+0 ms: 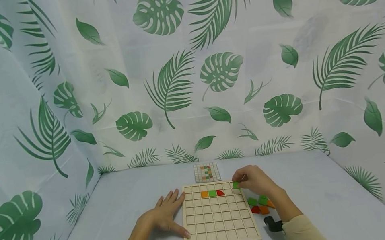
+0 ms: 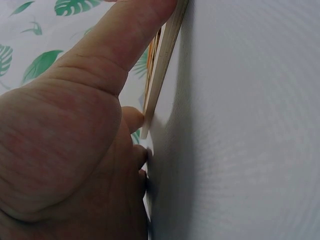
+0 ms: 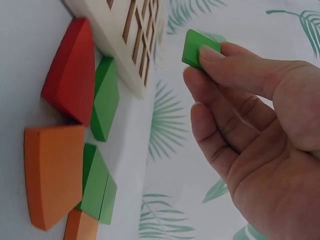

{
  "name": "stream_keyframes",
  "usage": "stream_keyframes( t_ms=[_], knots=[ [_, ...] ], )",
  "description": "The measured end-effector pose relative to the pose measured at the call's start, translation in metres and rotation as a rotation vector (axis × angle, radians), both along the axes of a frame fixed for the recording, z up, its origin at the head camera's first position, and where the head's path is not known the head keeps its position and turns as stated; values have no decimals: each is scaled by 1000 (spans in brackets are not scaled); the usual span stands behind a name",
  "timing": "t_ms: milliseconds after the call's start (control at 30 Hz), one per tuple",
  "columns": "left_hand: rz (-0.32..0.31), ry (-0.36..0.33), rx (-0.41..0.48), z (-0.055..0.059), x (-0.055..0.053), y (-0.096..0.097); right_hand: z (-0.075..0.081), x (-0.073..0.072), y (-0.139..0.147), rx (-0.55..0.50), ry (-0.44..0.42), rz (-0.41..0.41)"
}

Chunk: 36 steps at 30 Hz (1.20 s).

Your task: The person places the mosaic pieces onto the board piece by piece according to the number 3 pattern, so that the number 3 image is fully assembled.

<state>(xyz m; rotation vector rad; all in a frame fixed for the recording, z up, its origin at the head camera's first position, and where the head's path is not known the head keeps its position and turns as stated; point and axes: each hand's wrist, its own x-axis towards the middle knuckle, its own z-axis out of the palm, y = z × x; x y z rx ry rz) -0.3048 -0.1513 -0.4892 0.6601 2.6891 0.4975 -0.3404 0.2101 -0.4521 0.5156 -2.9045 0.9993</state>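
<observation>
A pale wooden grid board [image 1: 215, 226] lies on the table. In its second row sit an orange tile [image 1: 204, 194], a green tile [image 1: 212, 193] and a red rounded tile [image 1: 220, 192], side by side. My left hand [image 1: 165, 215] rests spread at the board's left edge, with the thumb on its lower left rim. Between thumb and fingers, my right hand [image 1: 257, 180] pinches a green square tile [image 3: 199, 49] over the board's upper right corner; the right wrist view shows it held clear of the loose tiles.
Right of the board lie loose tiles: a red one [image 3: 70, 72], an orange one [image 3: 54, 175] and several green ones, among them a green tile [image 3: 105, 100]. Behind the board is a small pattern card [image 1: 206, 172] with a coloured figure on a grid. Leaf-print cloth [image 1: 172, 78] hangs around the table.
</observation>
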Motion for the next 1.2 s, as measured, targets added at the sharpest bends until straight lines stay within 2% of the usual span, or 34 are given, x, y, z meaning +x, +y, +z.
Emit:
stream_keyframes(
  t_ms=[200,700,1000,1200],
  knots=[
    [-15,3,4,0,0,0,1,1,-8,-12,22,29],
    [-19,3,12,1,0,1,-2,6,-25,-18,-2,61],
    [-8,3,7,-1,-1,1,-7,4,-30,1,-26,170],
    [-11,6,9,-2,-1,0,-8,5,-34,2,-38,210]
  ],
)
